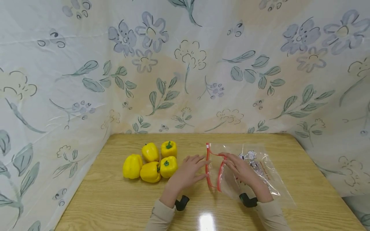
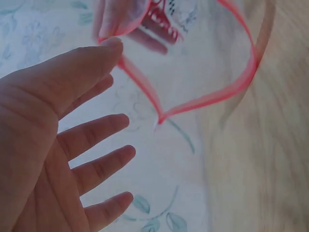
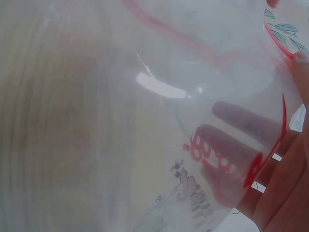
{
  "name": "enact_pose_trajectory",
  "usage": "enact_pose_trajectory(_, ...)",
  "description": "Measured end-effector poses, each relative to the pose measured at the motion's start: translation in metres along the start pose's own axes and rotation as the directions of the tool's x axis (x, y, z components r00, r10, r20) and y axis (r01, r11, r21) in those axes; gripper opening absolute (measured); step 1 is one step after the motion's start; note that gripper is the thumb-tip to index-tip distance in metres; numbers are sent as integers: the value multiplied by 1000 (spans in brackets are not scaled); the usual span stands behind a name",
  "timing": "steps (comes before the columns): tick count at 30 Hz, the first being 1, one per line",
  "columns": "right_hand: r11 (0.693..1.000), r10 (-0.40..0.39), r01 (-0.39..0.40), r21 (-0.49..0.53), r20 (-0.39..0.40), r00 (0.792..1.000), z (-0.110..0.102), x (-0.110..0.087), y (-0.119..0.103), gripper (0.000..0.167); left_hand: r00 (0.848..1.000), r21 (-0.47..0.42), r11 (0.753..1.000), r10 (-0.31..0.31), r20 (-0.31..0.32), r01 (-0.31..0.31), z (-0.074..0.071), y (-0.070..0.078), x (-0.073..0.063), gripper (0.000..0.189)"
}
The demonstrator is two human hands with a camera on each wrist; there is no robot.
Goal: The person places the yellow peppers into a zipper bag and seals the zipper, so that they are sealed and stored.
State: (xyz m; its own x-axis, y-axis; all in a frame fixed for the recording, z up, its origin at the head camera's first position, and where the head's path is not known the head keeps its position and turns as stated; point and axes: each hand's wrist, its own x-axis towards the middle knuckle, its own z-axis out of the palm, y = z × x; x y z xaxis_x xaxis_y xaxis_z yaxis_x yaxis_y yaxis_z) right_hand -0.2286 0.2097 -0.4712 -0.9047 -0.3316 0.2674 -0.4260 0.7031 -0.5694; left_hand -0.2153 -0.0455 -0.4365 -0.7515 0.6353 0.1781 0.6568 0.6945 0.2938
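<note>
Creased floral sheeting (image 1: 214, 32) covers the far, left and right sides, its pale ground washed with soft peach patches (image 1: 160, 72). Grey-green leafy sprigs (image 1: 164, 96), mauve flowers (image 1: 124, 38) and cream blossoms (image 1: 190, 55), sketched with dark outlines, scatter across it. The left stretch (image 1: 29, 73) looks whiter and cooler, the right stretch (image 1: 354, 122) greyer. Below, a bench (image 1: 101, 205) shows a light-brown wood-grain top. A white glare (image 1: 207, 222) shines on its near part, around the middle.
</note>
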Motion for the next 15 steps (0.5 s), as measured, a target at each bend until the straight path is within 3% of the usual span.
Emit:
enact_pose_trajectory(10, 1000, -14, 13, -16, -24, 1000, 1, -1, -1, 37, 997, 23, 997, -77, -9, 77, -15, -12, -12, 49)
enact_pose_trajectory(15, 1000, -25, 24, -19, -25, 999, 1, -1, -2, 37, 997, 8, 997, -77, -27, 77, -15, -22, -18, 49)
